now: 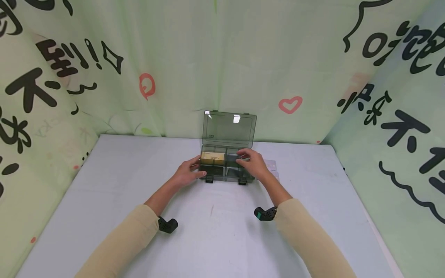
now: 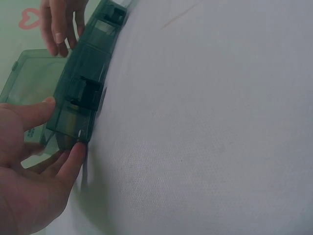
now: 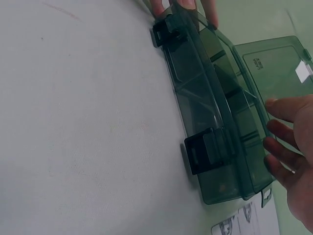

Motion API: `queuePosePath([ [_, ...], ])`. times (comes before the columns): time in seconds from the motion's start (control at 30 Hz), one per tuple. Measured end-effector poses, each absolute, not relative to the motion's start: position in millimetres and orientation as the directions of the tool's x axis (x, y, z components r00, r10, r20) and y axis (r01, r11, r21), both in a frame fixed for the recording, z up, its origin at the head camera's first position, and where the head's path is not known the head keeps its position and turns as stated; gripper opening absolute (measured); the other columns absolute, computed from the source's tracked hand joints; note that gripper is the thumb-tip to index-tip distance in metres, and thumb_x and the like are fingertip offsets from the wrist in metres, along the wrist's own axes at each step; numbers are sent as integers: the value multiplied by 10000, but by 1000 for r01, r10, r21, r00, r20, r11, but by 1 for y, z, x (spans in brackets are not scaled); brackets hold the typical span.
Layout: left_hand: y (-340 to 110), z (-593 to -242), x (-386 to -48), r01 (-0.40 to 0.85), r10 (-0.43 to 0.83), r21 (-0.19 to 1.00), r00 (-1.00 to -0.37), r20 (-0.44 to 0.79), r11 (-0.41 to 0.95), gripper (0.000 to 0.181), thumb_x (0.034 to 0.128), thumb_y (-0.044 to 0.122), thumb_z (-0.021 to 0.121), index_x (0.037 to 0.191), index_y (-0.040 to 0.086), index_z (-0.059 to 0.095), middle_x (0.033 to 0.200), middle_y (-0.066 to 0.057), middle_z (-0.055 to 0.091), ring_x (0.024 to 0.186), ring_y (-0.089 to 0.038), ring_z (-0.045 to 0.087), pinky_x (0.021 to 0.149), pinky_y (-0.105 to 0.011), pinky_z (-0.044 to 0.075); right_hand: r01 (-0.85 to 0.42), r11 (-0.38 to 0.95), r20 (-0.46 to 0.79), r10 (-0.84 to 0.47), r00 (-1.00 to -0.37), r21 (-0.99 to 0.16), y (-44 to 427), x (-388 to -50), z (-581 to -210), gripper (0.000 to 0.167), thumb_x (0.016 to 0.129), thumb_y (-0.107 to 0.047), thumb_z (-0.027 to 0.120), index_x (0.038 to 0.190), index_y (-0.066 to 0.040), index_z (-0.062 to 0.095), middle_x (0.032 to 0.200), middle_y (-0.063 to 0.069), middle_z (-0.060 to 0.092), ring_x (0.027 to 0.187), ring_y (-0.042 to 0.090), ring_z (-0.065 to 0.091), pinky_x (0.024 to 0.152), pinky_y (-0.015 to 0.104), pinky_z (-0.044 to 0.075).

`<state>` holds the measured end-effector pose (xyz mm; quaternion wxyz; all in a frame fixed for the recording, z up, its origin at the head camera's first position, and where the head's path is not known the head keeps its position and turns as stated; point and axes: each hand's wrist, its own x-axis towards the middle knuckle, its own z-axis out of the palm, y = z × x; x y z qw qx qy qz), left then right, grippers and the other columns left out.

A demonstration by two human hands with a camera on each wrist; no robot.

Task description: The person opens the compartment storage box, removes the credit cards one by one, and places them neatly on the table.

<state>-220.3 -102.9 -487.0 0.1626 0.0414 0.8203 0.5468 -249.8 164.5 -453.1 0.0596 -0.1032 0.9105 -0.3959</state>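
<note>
Open box (image 1: pixel 226 178) on table (image 1: pixel 194 239)

Your left hand (image 1: pixel 187 172) grips its left end; your right hand (image 1: pixel 255 164), fingers loosely bent, partly hides the right compartments (image 1: pixel 231 157). Lid (image 1: pixel 229 129) stands behind, tan block (image 1: pixel 213 156) inside back-left, printed card (image 1: pixel 272 166) at right.

Your beige-sleeved arms (image 1: pixel 119 243) reach forward; your bare left hand (image 1: pixel 187 172) grips, your bare right hand (image 1: pixel 255 163) curves loosely.

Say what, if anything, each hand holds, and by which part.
The left hand grips the box by its left end. The right hand, at the box's right side, holds nothing visible.
</note>
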Motion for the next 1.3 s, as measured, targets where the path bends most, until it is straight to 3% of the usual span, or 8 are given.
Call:
queuePosePath([
  [0.3, -103, -488, -221, -128, 234, 906, -943, -237, 403, 777, 907, 197, 687, 1548, 201, 247, 1553, -110, 361, 1430, -302, 359, 1133, -471, 369, -131, 673, -43, -236, -971, -728, 159, -254, -457, 365, 949, -176, 623, 1286, -39, 585, 1279, 150, 603, 1182, 320, 580, 962, 459, 513],
  [1.3, -102, -489, -221, -143, 234, 910, -940, -248, 390, 779, 910, 196, 684, 1550, 205, 240, 1561, -101, 348, 1434, -293, 352, 1136, -468, 365, -172, 749, -103, -305, -947, -639, 130, -267, -456, 375, 1000, -252, 542, 1345, -107, 549, 1301, 105, 608, 1190, 285, 591, 983, 448, 499],
])
